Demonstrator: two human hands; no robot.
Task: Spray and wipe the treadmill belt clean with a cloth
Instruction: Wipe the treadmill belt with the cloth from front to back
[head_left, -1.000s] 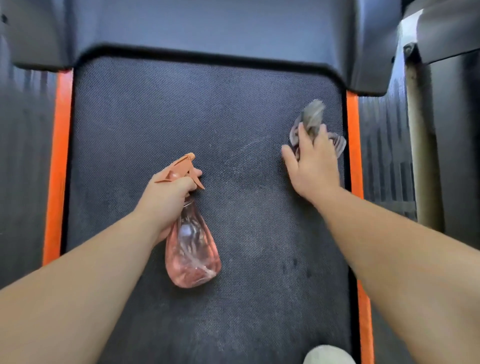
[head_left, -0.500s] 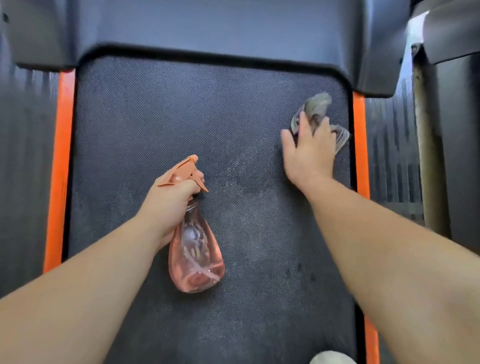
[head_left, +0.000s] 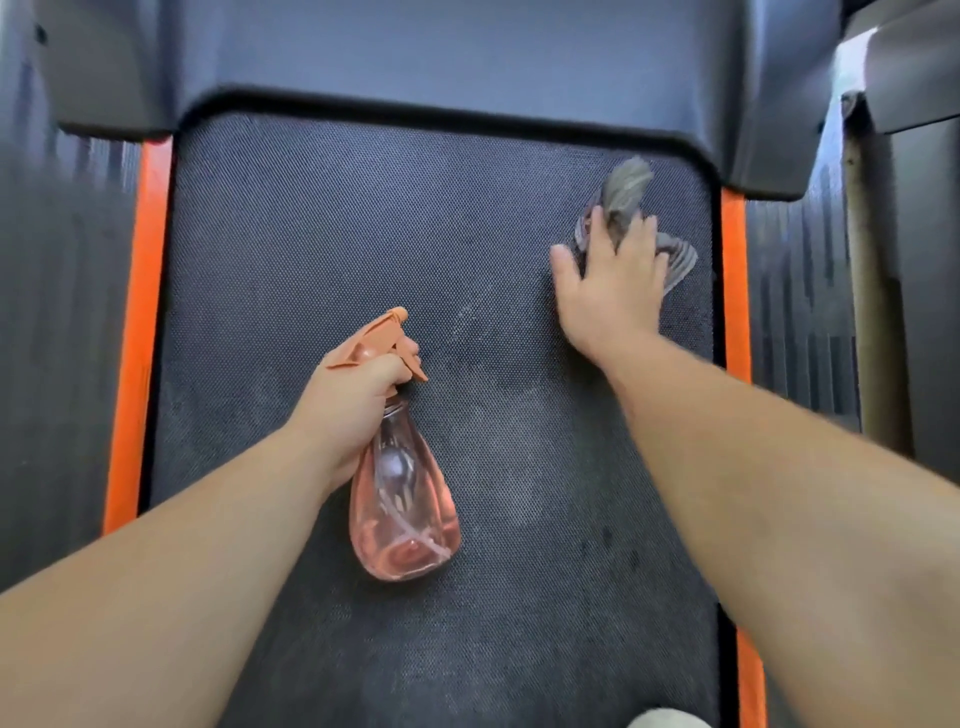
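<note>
Cloth (head_left: 627, 183) under right hand (head_left: 613, 283) on belt (head_left: 363, 234).

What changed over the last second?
The right hand slid the grey cloth forward along the treadmill belt, toward the front cover. No grasp or release. The left hand kept gripping the pink spray bottle in about the same place.

Single head-worn wide-angle view, looking steeply down and forward along the treadmill belt (head_left: 363, 234) toward the motor cover (head_left: 467, 57); close range, both forearms entering from the bottom edge.
</note>
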